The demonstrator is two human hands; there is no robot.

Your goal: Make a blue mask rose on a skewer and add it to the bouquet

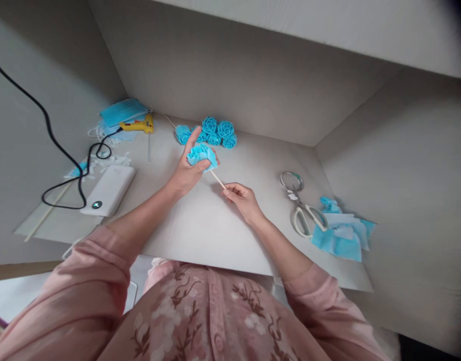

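Observation:
A light-blue fabric flower [201, 154] sits in my left hand [189, 170], the thumb pressed on its lower edge and the index finger pointing up. From the flower's underside a thin wooden stick [217, 178] runs down to the right. My right hand [242, 198] pinches the stick's lower end between thumb and fingers. Just behind my left hand lie several finished blue rolled roses [214, 132] in a cluster, partly covered by my fingers. The other fingers of my left hand are mostly hidden behind the flower.
At the back left a yellow glue gun [138, 124] rests by blue face masks [123, 113]. Its black cable [46, 120] loops past a white power bank [109, 190] and a loose stick [48, 210]. Right are scissors [303, 215], a tape roll [291, 181] and cut blue fabric pieces [339, 238].

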